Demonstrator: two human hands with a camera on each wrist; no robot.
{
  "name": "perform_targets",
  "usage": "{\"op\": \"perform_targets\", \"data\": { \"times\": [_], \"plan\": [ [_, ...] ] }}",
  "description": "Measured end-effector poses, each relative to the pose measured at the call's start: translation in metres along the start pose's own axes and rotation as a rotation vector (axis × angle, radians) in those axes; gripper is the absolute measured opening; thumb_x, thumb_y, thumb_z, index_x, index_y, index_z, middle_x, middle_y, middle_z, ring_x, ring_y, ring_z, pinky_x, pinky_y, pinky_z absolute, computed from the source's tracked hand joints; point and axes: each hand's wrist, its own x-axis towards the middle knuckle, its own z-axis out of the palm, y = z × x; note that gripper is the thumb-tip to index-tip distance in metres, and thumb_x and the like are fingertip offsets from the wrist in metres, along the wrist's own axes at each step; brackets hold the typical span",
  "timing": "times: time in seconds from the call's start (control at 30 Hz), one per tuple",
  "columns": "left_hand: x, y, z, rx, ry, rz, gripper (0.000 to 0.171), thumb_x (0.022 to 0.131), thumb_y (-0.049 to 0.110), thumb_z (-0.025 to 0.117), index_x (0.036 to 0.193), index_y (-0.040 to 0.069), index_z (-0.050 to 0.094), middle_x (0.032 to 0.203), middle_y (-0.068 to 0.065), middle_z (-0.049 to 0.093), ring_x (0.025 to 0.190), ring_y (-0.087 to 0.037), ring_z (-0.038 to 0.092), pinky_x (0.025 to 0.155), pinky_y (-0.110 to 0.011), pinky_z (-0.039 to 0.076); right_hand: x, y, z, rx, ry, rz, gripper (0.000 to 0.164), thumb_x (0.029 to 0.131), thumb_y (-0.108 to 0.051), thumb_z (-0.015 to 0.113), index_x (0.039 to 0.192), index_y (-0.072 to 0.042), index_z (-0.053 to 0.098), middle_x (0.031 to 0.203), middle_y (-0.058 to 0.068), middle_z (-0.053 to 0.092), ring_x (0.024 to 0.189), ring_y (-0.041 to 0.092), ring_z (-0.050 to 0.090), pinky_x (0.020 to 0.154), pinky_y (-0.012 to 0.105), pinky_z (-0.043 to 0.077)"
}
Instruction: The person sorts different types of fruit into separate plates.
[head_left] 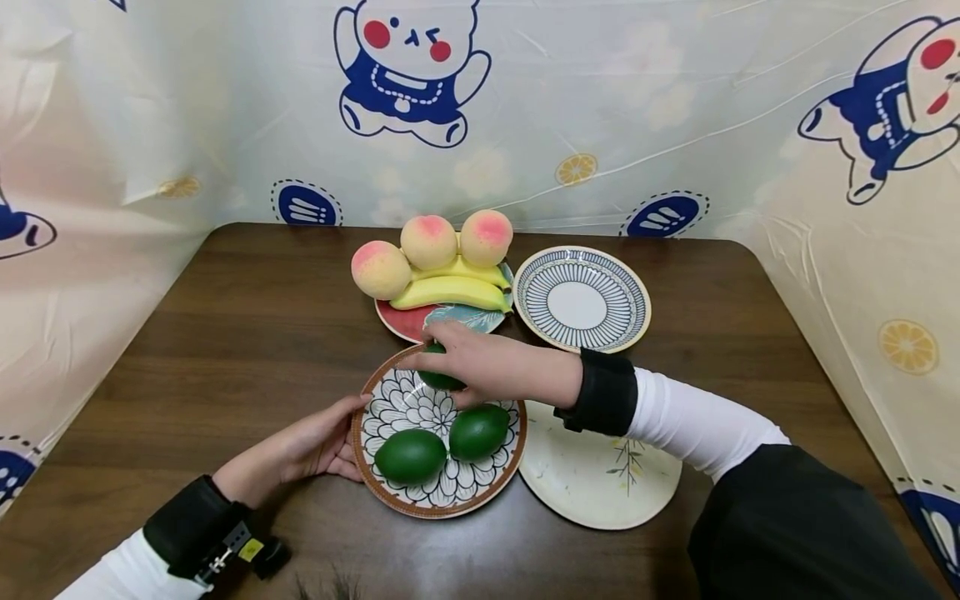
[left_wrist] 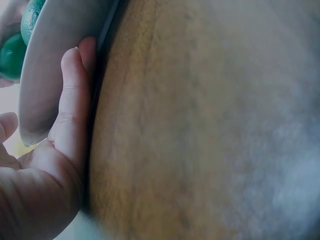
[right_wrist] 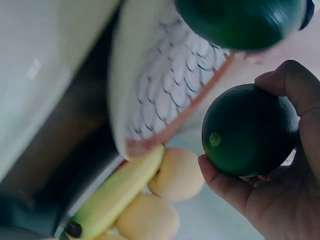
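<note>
My right hand (head_left: 487,362) holds a dark green avocado (right_wrist: 245,132) between thumb and fingers, over the far part of a plate with a brown rim and black petal pattern (head_left: 390,492). Two more avocados, a left one (head_left: 410,457) and a right one (head_left: 478,432), lie on that plate. At the plate's left edge, my left hand (head_left: 318,442) grips the rim, with the thumb at the top side. In the left wrist view its fingers (left_wrist: 72,95) reach along the underside of the plate, which stands tilted there.
Behind lies a red and blue plate (head_left: 405,321) bearing bananas (head_left: 450,292) and three peaches (head_left: 381,270). A blue-striped plate (head_left: 582,300) sits at the back right. A cream plate with a leaf sprig (head_left: 600,492) is right of the petal plate, on the brown table (head_left: 247,333).
</note>
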Motion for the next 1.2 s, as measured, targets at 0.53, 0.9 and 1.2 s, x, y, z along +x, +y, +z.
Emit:
{"op": "perform_targets", "data": {
  "times": [0.53, 0.9, 1.2],
  "plan": [
    [0.001, -0.001, 0.000, 0.011, 0.011, 0.003, 0.067, 0.109, 0.052, 0.021, 0.146, -0.004, 0.031, 0.100, -0.002, 0.076, 0.086, -0.014, 0.077, 0.076, -0.026, 0.063, 0.007, 0.011, 0.015, 0.152, -0.110, 0.087, 0.066, 0.093, -0.019, 0.076, 0.150, -0.012, 0.044, 0.143, 0.014, 0.052, 0.130, 0.027, 0.052, 0.112, 0.039, 0.048],
    [0.000, 0.000, 0.001, 0.002, 0.017, -0.003, 0.072, 0.109, 0.052, 0.021, 0.151, -0.007, 0.021, 0.102, -0.002, 0.076, 0.087, -0.015, 0.077, 0.076, -0.027, 0.063, 0.010, 0.016, 0.022, 0.133, -0.143, 0.073, 0.061, 0.094, -0.019, 0.075, 0.147, -0.010, 0.048, 0.148, 0.015, 0.051, 0.135, 0.029, 0.052, 0.114, 0.041, 0.047],
    [0.000, 0.001, 0.000, 0.007, 0.018, -0.007, 0.074, 0.109, 0.052, 0.021, 0.153, -0.007, 0.016, 0.103, -0.002, 0.075, 0.087, -0.015, 0.077, 0.077, -0.026, 0.063, 0.010, 0.016, 0.023, 0.098, -0.160, 0.054, 0.060, 0.095, -0.020, 0.074, 0.149, -0.013, 0.050, 0.149, 0.012, 0.052, 0.138, 0.028, 0.052, 0.116, 0.040, 0.045]
  ]
}}
